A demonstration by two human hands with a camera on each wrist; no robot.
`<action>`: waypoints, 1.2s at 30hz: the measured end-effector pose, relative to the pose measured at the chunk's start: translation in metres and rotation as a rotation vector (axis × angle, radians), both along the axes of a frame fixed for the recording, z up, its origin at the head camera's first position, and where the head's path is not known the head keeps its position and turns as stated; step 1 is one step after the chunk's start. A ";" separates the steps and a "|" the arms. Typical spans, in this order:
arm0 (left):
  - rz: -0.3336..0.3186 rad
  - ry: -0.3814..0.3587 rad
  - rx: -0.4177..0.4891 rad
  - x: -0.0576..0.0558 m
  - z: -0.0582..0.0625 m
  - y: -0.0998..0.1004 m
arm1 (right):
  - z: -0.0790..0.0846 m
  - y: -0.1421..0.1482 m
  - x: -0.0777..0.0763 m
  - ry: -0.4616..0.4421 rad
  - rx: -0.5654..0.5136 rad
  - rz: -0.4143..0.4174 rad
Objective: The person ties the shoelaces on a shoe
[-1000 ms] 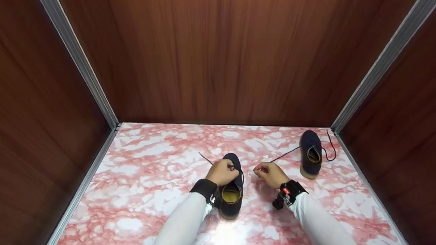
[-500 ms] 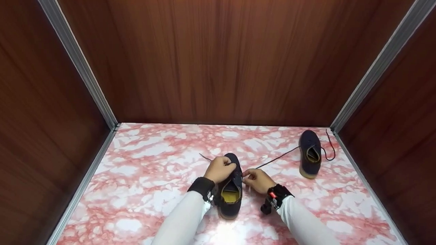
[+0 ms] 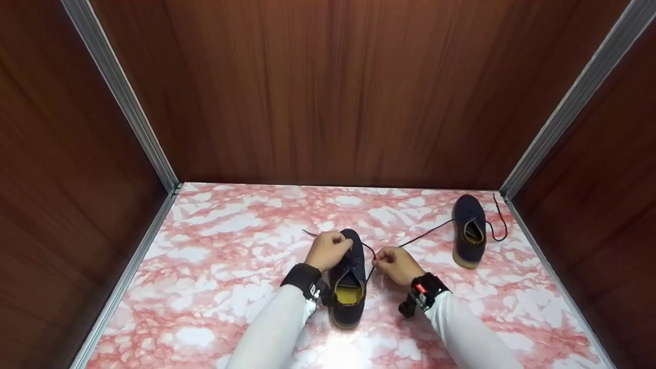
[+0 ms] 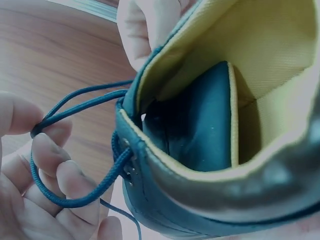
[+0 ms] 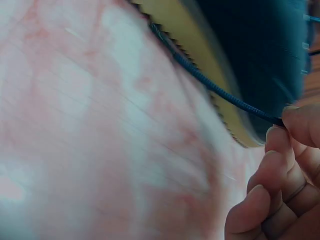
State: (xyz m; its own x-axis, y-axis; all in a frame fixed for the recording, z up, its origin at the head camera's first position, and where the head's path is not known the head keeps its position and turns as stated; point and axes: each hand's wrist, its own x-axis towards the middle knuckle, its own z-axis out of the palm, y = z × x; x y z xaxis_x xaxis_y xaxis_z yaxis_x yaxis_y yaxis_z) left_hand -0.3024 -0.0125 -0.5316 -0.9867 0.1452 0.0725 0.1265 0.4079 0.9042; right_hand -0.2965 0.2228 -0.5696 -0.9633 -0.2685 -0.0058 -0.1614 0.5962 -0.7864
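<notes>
A dark navy lace-up shoe (image 3: 347,297) with a yellow lining lies toe-away at the front middle. Over its front, my left hand (image 3: 325,251) pinches the shoelace; in the left wrist view, the thumb and finger grip a loop of the blue lace (image 4: 75,202) running from the eyelets. Just right of the shoe, my right hand (image 3: 397,264) pinches a strand of lace (image 5: 215,89), drawn out from the shoe's side. Part of the eyelet area is hidden by my left hand in the head view.
A second navy shoe (image 3: 467,236) lies at the back right, one lace (image 3: 428,234) stretching left toward my right hand and the other curling by the right edge. Wooden panels (image 3: 328,92) stand around the pink-and-white marbled surface (image 3: 220,246).
My right hand came left to the shoe's side, then moved slightly back right, with lace now stretched between it and the shoe. My left hand shifted a little left and forward.
</notes>
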 end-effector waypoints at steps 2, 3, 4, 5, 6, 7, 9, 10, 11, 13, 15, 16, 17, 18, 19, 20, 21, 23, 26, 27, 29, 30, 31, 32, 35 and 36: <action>0.009 -0.006 0.029 -0.001 -0.001 -0.001 | 0.007 0.004 0.000 -0.001 0.000 -0.010; 0.011 -0.011 0.045 -0.002 -0.001 -0.001 | 0.011 0.005 0.000 -0.002 -0.001 -0.011; 0.012 -0.015 0.062 -0.002 -0.001 -0.001 | 0.014 0.007 0.000 0.004 0.005 -0.008; 0.013 -0.019 0.076 -0.003 -0.002 -0.001 | 0.017 0.008 0.000 0.013 0.013 -0.005; 0.014 -0.024 0.091 -0.003 -0.002 -0.001 | 0.020 0.010 0.001 0.021 0.023 -0.004; 0.015 -0.028 0.105 -0.003 -0.002 -0.001 | 0.023 0.011 0.000 0.030 0.032 0.002; 0.019 -0.041 0.130 -0.003 -0.002 -0.002 | 0.029 0.013 0.000 0.055 0.047 0.014; 0.022 -0.047 0.144 -0.004 -0.002 -0.002 | 0.031 0.013 0.000 0.066 0.052 0.020; 0.025 -0.051 0.157 -0.004 -0.003 -0.002 | 0.034 0.014 0.000 0.074 0.050 0.026; 0.030 -0.061 0.191 -0.005 -0.004 -0.002 | 0.040 0.014 0.000 0.087 0.041 0.036; 0.036 -0.071 0.223 -0.006 -0.006 -0.002 | 0.046 0.014 0.000 0.089 0.019 0.042; 0.037 -0.072 0.234 -0.007 -0.007 -0.002 | 0.049 0.013 0.000 0.090 0.006 0.042; 0.038 -0.074 0.243 -0.007 -0.008 -0.003 | 0.052 0.013 0.000 0.087 -0.004 0.038; 0.040 -0.075 0.249 -0.007 -0.009 -0.003 | 0.055 0.013 0.000 0.086 -0.014 0.031; 0.040 -0.075 0.255 -0.008 -0.010 -0.004 | 0.058 0.013 0.000 0.081 -0.026 0.024; 0.039 -0.077 0.262 -0.008 -0.011 -0.005 | 0.061 0.013 0.000 0.079 -0.034 0.018; 0.035 -0.078 0.269 -0.008 -0.012 -0.006 | 0.064 0.014 0.000 0.076 -0.041 0.012; 0.028 -0.084 0.290 -0.008 -0.014 -0.009 | 0.070 0.015 0.001 0.068 -0.051 0.001; 0.013 -0.083 0.315 -0.008 -0.017 -0.012 | 0.078 0.017 0.002 0.058 -0.072 0.006; 0.006 -0.080 0.315 -0.008 -0.018 -0.014 | 0.080 0.017 0.002 0.053 -0.082 0.006; -0.010 -0.072 0.310 -0.008 -0.019 -0.018 | 0.083 0.018 0.002 0.034 -0.109 0.009; -0.021 -0.066 0.300 -0.008 -0.020 -0.020 | 0.084 0.019 0.002 0.022 -0.126 0.011; -0.033 -0.063 0.291 -0.008 -0.020 -0.022 | 0.085 0.019 0.002 0.011 -0.143 0.014; -0.043 -0.066 0.288 -0.007 -0.021 -0.024 | 0.085 0.020 0.002 -0.002 -0.159 0.014; -0.070 -0.078 0.286 -0.007 -0.023 -0.028 | 0.086 0.021 0.002 -0.038 -0.216 0.023; -0.076 -0.083 0.289 -0.008 -0.024 -0.029 | 0.086 0.021 0.002 -0.048 -0.238 0.025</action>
